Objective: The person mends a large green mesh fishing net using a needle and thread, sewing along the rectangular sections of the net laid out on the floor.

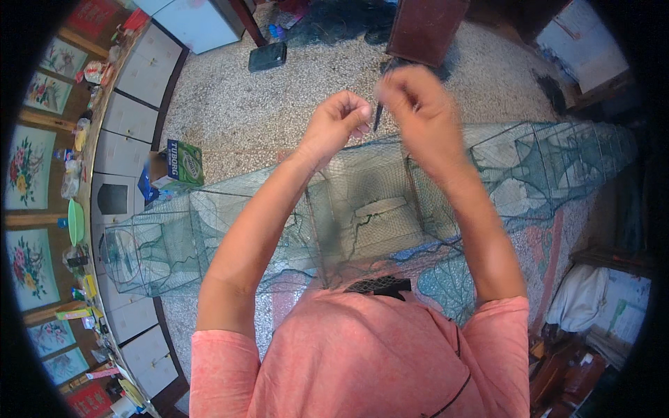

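A long green mesh fish trap (380,230) with thin rectangular frames stretches from left to right across my lap. Above its far edge, my left hand (338,124) is closed, thumb pressed to the fingertips; whatever it pinches is too small to make out. Close by on the right, my right hand (424,111) is raised and somewhat blurred, its fingers bent together. From its fingertips a thin dark pointed tool (378,117) hangs down between the two hands. The hands are apart from each other.
A green and blue cardboard box (182,164) stands on the speckled floor (216,104) beyond the trap's left part. Cabinets (115,146) line the left side. Farther off are a dark flat case (267,57) and a brown wooden piece (426,31). A white sack (580,296) lies at right.
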The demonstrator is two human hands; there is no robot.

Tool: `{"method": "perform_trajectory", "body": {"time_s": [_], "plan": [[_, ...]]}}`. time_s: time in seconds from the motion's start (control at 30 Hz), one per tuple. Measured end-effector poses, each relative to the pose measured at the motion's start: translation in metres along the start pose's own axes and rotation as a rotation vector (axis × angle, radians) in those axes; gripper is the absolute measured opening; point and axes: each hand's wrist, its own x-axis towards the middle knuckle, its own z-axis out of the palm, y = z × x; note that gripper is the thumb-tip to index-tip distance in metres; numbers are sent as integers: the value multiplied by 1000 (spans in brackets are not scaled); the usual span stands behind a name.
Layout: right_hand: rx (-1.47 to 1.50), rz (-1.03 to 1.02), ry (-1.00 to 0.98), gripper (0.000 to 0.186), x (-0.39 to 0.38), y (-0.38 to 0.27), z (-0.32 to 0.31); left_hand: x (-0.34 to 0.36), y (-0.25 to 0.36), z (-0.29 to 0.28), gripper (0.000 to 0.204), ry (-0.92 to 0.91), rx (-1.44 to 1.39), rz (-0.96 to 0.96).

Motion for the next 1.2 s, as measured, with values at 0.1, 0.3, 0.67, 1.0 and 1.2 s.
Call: {"method": "perform_trajectory", "body": {"time_s": [0.1, 0.3, 0.67, 1.0, 1.2], "plan": [[384, -78, 169, 14, 34, -33, -22, -8, 9, 7, 11, -117, 194, 105], [240, -116, 59, 11, 15, -21, -45, -9, 15, 7, 12, -331, 449, 96], [134, -204, 91, 14, 4, -23, -40, -1, 10, 5, 13, -285, 451, 107], [-446, -102, -166, 8, -1, -19, -73, -1, 11, 3, 8, -149, 113, -31], [-111, 652, -300, 11, -6, 6, -136, -2, 14, 15, 7, -223, 177, 7]]}}
